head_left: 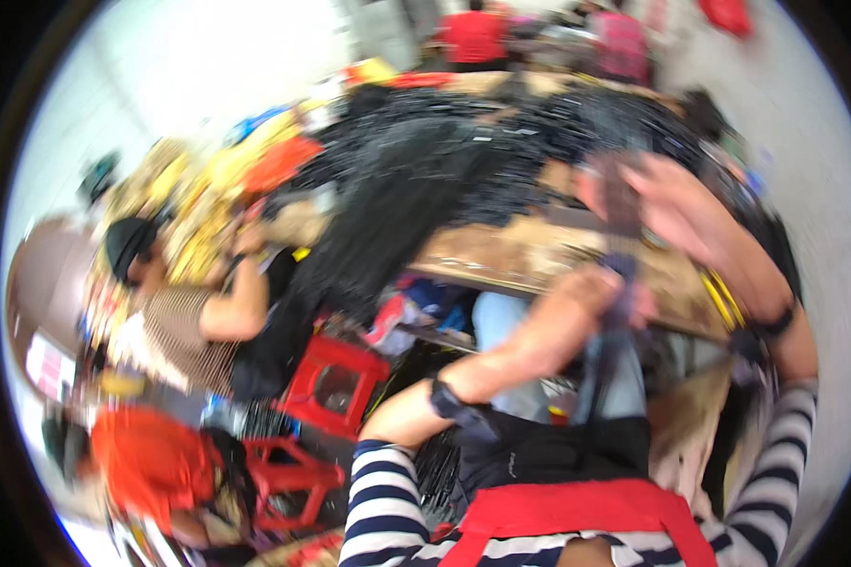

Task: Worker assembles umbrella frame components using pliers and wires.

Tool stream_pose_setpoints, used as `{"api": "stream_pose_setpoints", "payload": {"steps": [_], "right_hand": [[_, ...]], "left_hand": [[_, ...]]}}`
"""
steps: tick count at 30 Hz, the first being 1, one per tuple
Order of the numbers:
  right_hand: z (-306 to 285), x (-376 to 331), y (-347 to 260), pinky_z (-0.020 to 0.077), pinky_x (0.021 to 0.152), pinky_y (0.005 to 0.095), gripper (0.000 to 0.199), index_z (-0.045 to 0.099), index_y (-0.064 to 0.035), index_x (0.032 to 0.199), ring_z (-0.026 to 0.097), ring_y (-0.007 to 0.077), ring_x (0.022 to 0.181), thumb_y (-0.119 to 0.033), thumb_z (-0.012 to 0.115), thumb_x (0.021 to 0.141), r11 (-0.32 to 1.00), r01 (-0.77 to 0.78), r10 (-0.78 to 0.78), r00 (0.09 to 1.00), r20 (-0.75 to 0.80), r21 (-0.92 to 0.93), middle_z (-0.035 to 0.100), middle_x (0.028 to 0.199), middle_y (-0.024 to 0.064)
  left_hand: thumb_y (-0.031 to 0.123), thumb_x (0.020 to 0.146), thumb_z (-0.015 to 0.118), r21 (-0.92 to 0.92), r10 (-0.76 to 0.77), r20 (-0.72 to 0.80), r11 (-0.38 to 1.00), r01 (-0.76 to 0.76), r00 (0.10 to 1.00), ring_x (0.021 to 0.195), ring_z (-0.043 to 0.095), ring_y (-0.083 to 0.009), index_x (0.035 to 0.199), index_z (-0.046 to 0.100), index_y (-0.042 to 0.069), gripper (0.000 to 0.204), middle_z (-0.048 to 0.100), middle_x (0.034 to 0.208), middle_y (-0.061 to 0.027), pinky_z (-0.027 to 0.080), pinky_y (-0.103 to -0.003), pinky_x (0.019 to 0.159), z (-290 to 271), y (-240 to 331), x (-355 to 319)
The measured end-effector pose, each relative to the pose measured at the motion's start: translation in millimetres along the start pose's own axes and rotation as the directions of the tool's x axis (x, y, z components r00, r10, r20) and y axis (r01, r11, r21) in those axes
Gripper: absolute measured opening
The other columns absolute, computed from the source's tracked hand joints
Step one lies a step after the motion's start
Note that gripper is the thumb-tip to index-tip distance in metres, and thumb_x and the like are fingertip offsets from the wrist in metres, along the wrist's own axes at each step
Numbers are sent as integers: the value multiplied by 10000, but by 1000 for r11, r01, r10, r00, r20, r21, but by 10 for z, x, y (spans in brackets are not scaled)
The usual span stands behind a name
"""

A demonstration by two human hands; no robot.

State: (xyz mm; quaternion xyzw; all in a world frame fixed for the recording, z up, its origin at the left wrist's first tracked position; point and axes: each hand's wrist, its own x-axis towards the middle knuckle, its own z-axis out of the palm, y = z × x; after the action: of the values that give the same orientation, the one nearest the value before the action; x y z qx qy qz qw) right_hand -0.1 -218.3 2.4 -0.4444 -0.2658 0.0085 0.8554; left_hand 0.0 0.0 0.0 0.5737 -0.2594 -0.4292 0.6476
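Observation:
A bundle of long dark strands (620, 222) stands out in front of me over the table's front edge, blurred by motion. My left hand (591, 291) is closed around its lower part, and a dark tail of it hangs over my lap. Higher up, my right hand (671, 203) is against the bundle's far part; its fingers are smeared, so their grip is unclear. The wooden table (482, 253) beneath carries a wide heap of black strands (397, 180). I cannot make out the exact material.
On my left a person in a striped top (194, 321) sits at the table, and another in orange (151, 458) is lower left. Red plastic stools (336, 383) stand beside me. A yellowish heap (175, 189) lies beyond. People sit at the far end, one in red (475, 38).

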Motion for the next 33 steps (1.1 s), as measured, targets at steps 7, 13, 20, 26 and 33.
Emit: {"api": "stream_pose_setpoints", "payload": {"steps": [7, 13, 20, 26, 33], "right_hand": [[-280, -422, -1018, 346, 1101, 348, 482, 360, 41, 1391, 475, 213, 1254, -223, 459, 1000, 926, -161, 112, 981, -160, -341, 479, 1348, 149], [-187, -319, -726, 424, 1018, 314, 486, 357, 5, 1408, 514, 174, 1188, -242, 464, 1003, 847, -313, 289, 950, -122, -430, 538, 1250, 122], [-176, -291, -619, 312, 1105, 350, 511, 351, -43, 1429, 445, 211, 1270, -339, 398, 1016, 878, -289, 244, 956, -163, -382, 481, 1323, 152], [-30, -625, -494, 369, 1051, 391, 458, 370, -30, 1416, 481, 261, 1214, -266, 362, 1024, 835, -216, 65, 952, -300, -506, 457, 1327, 186], [295, -574, -283, 438, 930, 295, 374, 586, 9, 1171, 590, 163, 1018, -294, 436, 1009, 625, -308, 197, 951, -237, -718, 625, 1086, 92]], "left_hand": [[156, 965, 517, -232, 397, 47, 897, -376, 917, 692, 661, -200, 919, 593, -47, 221, 671, 807, -123, 544, -316, 623, 772, -44, 791], [68, 944, 516, -414, 371, -114, 826, -383, 922, 694, 691, -228, 906, 618, -63, 171, 675, 792, -157, 567, -337, 584, 840, -665, 633], [84, 948, 523, -347, 352, -122, 861, -372, 928, 686, 681, -239, 927, 568, -67, 159, 654, 781, -147, 574, -353, 575, 622, -455, 831], [-68, 797, 613, -353, 529, -215, 741, -571, 821, 546, 651, -227, 736, 625, -70, 63, 653, 667, -154, 550, -322, 510, 786, -366, 676], [117, 889, 536, -207, 242, -167, 939, -274, 956, 882, 591, -144, 1173, 556, -47, 328, 619, 946, -72, 510, -306, 716, 605, -397, 267]]}}
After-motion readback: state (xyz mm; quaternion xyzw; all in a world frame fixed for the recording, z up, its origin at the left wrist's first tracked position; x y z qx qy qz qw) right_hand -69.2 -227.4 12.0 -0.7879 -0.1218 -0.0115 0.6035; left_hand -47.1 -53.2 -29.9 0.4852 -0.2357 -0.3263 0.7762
